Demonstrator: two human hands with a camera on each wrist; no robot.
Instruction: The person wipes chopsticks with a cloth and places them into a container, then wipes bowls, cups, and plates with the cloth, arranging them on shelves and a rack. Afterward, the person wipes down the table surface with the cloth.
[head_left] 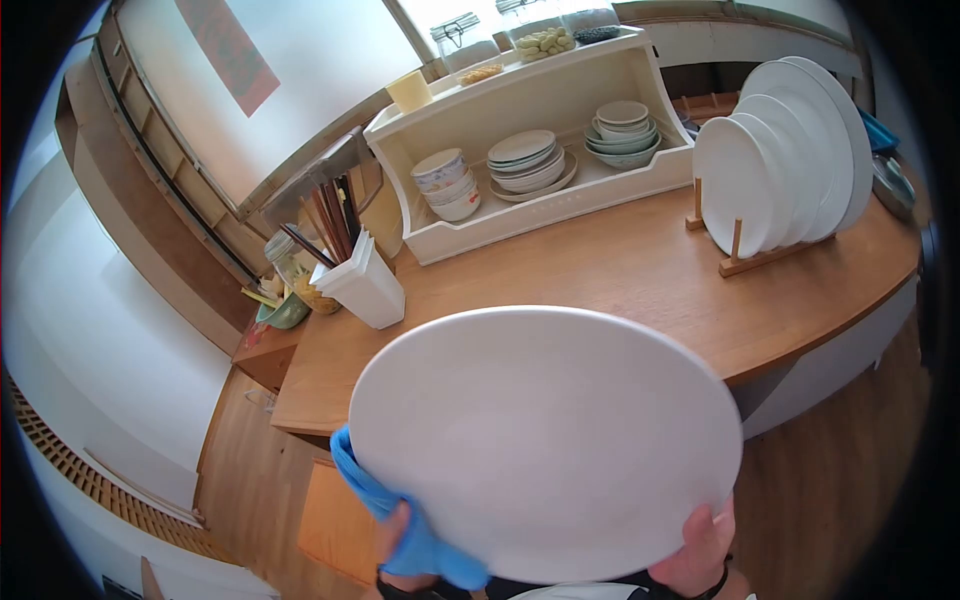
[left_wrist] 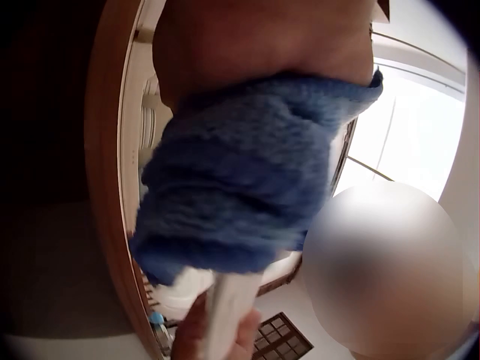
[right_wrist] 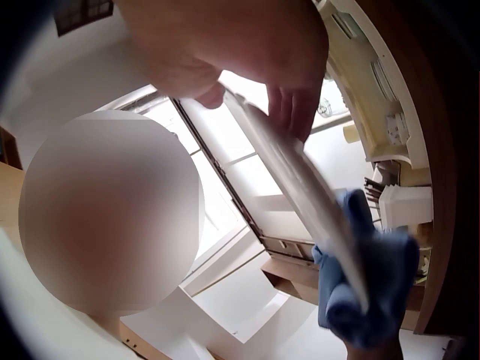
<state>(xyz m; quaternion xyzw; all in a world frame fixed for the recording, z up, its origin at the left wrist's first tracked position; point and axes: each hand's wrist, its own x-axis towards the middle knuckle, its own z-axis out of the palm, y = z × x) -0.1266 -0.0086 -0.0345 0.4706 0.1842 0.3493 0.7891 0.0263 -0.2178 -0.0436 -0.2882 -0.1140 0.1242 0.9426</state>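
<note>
A large white oval plate (head_left: 545,440) is held up, tilted with its broad face toward the head camera. At its lower right edge my right hand (head_left: 697,552) grips it, thumb on the face and fingers behind, as the right wrist view shows. My left hand (head_left: 398,545) holds a blue cloth (head_left: 432,550) folded over the plate's left edge, on both sides of the rim. In the left wrist view the cloth (left_wrist: 232,176) covers most of the left fingers. The bottom of the plate overlaps a white rim (head_left: 580,592) near my body.
A wooden counter (head_left: 520,270) carries a cream shelf (head_left: 555,205) with stacked bowls. On the right, several white plates (head_left: 745,180) stand in a wooden rack (head_left: 760,260). A white chopstick holder (head_left: 365,285) is on the left, near a green bowl (head_left: 285,313). Glass jars (head_left: 540,35) top the shelf.
</note>
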